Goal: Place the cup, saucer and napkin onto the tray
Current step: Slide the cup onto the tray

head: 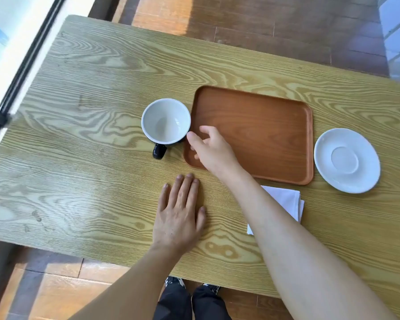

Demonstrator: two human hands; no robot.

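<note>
Light wood-grain rectangular desk (90, 125). Directly on it: empty reddish-brown rectangular wooden tray (263, 135), partly under the right-hand fingers (192, 136); dark round cup with white interior (166, 121), just left of those fingers; white round ceramic saucer (346, 160), far right; folded white napkin (286, 202), nearer than them, part hidden by forearm. Left palm flat on desk.

The right forearm (275, 218) hides part of the napkin (284, 199).
</note>
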